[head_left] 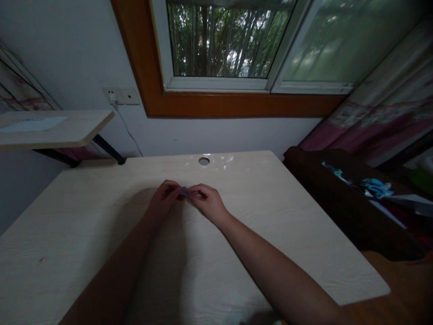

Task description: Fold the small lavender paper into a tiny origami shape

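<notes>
Between my hands is a small, thin purplish piece (pixel 183 191), perhaps paper or film; its exact kind is too small to make out. My left hand (pixel 165 195) pinches its left side between thumb and fingertips. On the right side, my right hand (pixel 207 198) grips it the same way, with its fingers curled. Both hands are over the far middle part of the pale wood-grain desk (pixel 237 253), close above or touching the surface; I cannot tell which. Parts of the small piece are hidden by the fingertips.
A round cable hole (pixel 204 160) lies near the desk's back edge. At left stands a raised shelf (pixel 84 131) on black legs, with a paper (pixel 34 124) on it. A cable (pixel 128 131) hangs from a wall socket (pixel 113 95). Dark furniture (pixel 324 198) holding bluish items stands right.
</notes>
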Tool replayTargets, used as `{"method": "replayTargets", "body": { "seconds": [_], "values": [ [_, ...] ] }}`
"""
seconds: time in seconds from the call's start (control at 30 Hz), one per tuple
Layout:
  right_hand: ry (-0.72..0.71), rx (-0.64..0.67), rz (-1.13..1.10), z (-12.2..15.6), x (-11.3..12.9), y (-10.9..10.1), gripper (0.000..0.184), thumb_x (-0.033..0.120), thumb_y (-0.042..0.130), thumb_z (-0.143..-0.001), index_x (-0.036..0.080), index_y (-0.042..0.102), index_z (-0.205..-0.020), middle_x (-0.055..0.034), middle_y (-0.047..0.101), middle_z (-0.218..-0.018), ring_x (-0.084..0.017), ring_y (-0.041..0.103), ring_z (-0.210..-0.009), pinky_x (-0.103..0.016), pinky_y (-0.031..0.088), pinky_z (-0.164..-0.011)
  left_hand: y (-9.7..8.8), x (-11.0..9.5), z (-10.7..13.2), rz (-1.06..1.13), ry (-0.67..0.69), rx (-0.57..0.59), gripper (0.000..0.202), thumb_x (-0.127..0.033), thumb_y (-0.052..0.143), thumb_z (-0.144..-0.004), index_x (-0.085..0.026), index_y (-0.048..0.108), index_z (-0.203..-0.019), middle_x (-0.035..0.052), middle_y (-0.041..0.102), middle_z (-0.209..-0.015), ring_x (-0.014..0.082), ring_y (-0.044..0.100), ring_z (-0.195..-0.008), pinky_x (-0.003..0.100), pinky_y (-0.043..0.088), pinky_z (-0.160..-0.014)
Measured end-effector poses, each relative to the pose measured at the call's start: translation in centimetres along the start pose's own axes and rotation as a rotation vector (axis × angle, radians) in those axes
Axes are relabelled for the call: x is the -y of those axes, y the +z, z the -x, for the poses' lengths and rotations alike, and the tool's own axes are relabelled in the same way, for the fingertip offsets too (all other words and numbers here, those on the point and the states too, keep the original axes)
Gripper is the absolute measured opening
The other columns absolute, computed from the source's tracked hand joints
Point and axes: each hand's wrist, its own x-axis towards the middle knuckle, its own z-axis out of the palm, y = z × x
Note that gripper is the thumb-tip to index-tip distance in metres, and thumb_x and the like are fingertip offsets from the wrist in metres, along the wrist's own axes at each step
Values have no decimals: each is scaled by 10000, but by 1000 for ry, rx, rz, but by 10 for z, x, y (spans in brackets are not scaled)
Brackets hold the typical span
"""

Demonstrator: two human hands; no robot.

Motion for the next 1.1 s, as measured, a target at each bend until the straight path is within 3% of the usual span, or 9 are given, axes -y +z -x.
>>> {"method": "replayTargets", "body": {
  "seconds": [0.3, 0.6, 0.93, 1.1],
  "values": [
    [-13, 74, 21, 0, 5, -2, 144, 247, 653, -838, 224, 731, -957, -43, 694, -900, -156, 652, -797, -269, 511, -726, -1, -3, -1, -121, -30, 17, 187, -323, 680, -797, -173, 609, -882, -3, 653, -762, 130, 650, -648, 259, 524, -641],
    [51, 33, -25, -1, 0, -1, 140, 296, 680, -833, 220, 736, -935, -45, 710, -896, -163, 657, -808, -277, 510, -744, -1, -1, 0, -59, -51, 26, 218, -332, 697, -778, -172, 621, -905, 10, 678, -747, 147, 668, -658, 271, 531, -648],
    [84, 15, -16, 0, -2, 0, 152, 319, 673, -829, 216, 733, -922, -46, 715, -879, -160, 646, -772, -270, 497, -695, -1, 1, 2, -92, -6, 51, 176, -331, 618, -856, -175, 619, -936, 19, 682, -776, 148, 664, -710, 281, 524, -698],
    [79, 10, 2, 0, -3, 0, 169, 337, 668, -831, 208, 733, -918, -38, 698, -847, -146, 615, -733, -256, 478, -664, 0, 1, 3, -158, -19, 38, 256, -348, 723, -770, -178, 604, -919, 8, 678, -760, 146, 655, -697, 272, 525, -679]
  ]
}}
